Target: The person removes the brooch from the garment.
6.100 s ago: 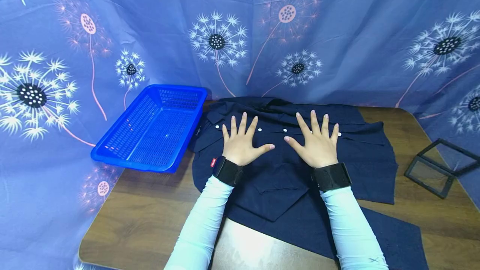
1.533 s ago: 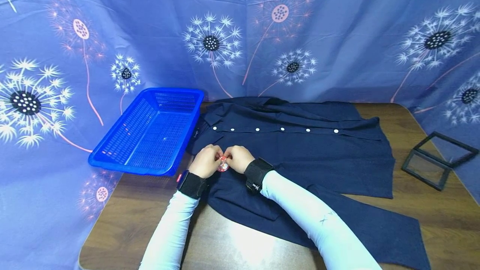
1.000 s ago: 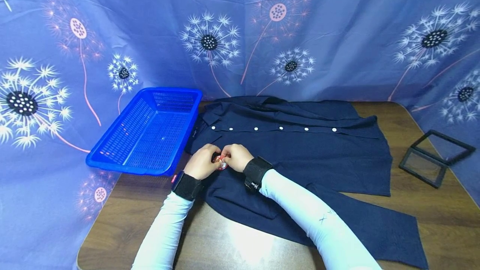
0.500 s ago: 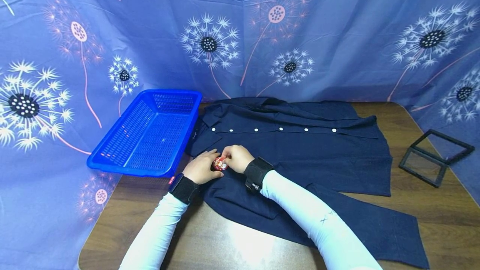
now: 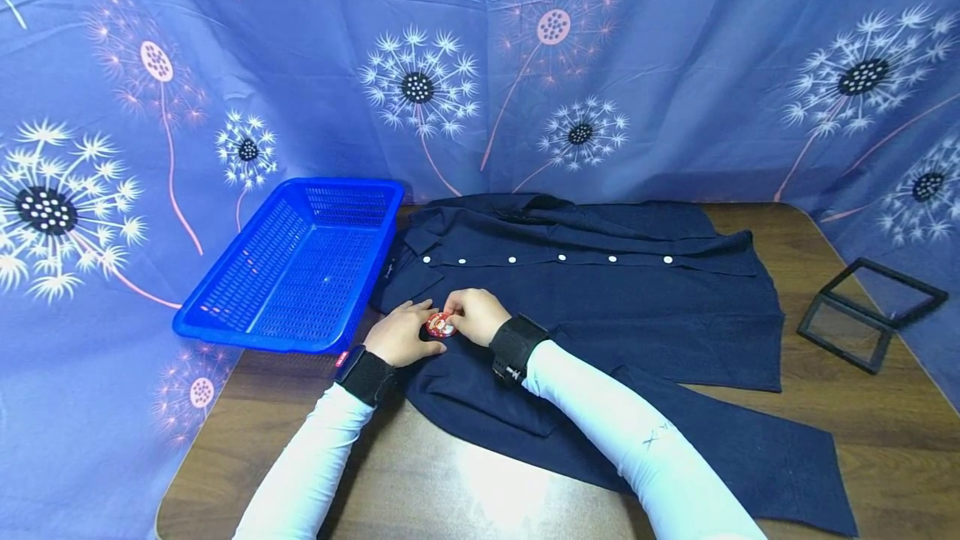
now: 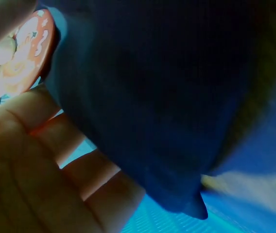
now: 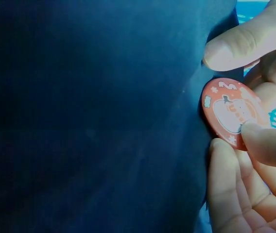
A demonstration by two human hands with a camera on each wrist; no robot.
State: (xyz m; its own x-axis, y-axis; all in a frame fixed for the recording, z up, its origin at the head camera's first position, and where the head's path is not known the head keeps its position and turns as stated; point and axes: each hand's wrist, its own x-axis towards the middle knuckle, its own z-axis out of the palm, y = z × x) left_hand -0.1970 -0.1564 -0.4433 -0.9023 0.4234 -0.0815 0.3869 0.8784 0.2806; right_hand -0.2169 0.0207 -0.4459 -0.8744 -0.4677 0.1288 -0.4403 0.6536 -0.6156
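Note:
A dark navy shirt (image 5: 600,315) with a row of white buttons lies spread over the table. On its left part, below the collar, my right hand (image 5: 477,317) pinches a round red pin badge (image 5: 438,326) printed with a white figure. The right wrist view shows my thumb on the face of the badge (image 7: 220,111) and fingers by its lower edge. My left hand (image 5: 401,337) rests on the cloth just left of the badge, fingers and thumb spread. Seen from the left wrist, its fingers reach past the shirt's cloth (image 6: 143,97). The back of the badge is hidden.
An empty blue plastic basket (image 5: 288,265) stands left of the shirt, close to my left hand. At the right edge of the wooden table (image 5: 255,440) lies a black-framed case (image 5: 873,315), opened out. A blue dandelion-print curtain (image 5: 487,65) hangs behind.
Both hands lay spread on the shirt at first, then met at the badge. My left hand has since let go of it and spread out beside it; my right keeps its pinch.

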